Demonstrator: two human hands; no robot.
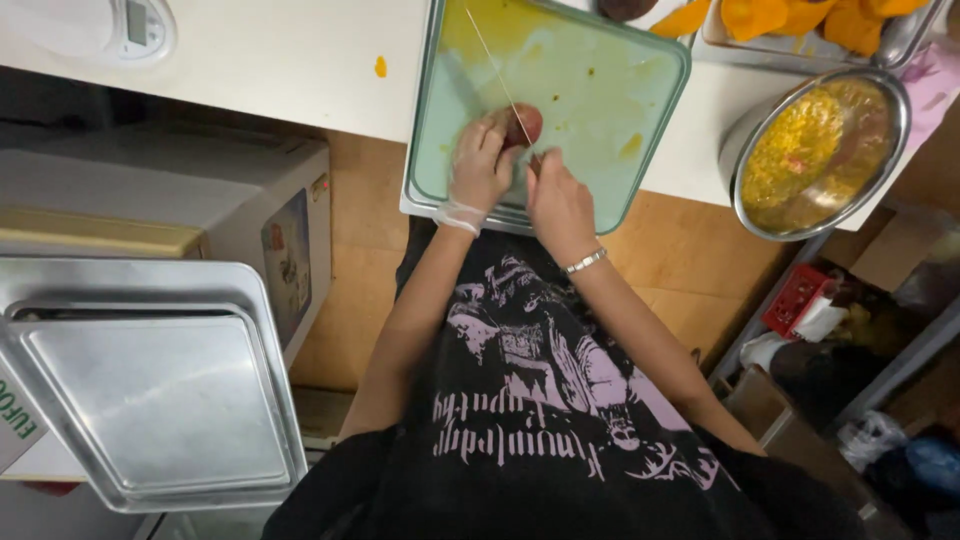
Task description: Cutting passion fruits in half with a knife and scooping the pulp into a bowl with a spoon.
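Left hand (480,165) in a thin clear glove, fingers curled down over a reddish round fruit (524,124), pinning it on the pale green cutting board (600,100). Right hand (558,200), bare, silver bracelet at the wrist, closed around the handle of a knife (495,70); the thin blade runs up across the board from the fruit. Fruit sits near the board's lower middle. Right of the board: metal bowl (815,150) of yellow pulp. Above the bowl: tray of orange fruit pieces (800,20). Left of the board: white scale (120,30).
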